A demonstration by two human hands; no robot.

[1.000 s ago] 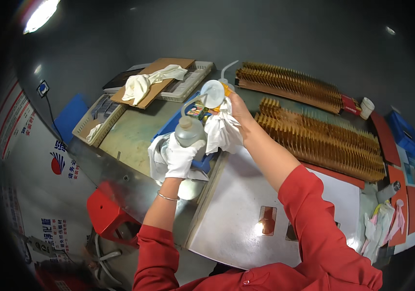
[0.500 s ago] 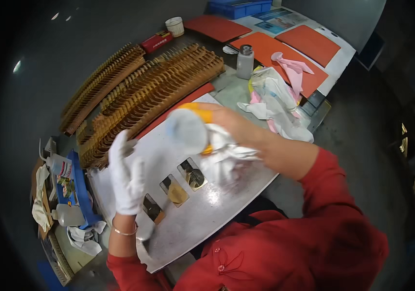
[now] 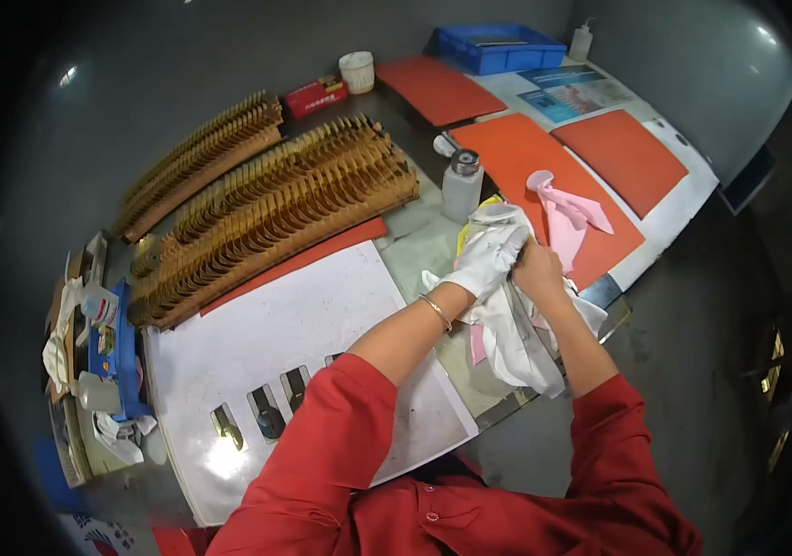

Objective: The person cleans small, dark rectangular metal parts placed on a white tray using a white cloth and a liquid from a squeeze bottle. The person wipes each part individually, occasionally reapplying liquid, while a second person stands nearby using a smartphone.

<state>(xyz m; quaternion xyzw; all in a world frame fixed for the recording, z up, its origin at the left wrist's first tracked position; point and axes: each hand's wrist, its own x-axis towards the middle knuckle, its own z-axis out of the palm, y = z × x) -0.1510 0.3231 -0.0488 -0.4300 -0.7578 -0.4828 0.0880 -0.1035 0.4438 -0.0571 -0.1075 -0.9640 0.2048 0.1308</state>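
1. Head view: gloved left hand (image 3: 490,261) and bare right hand (image 3: 539,271) meet at crumpled white cloths (image 3: 518,347), near a bottle (image 3: 462,190).
2. Fingers overlap; I cannot tell what either grasps.
3. Small plates (image 3: 267,414) lie untouched on white board (image 3: 322,306); progress is unclear.

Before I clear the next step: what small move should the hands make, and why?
Perhaps ease the white cloth aside slowly: the gloved left hand and the right hand are close together at its upper end, and a bottle stands just beyond.
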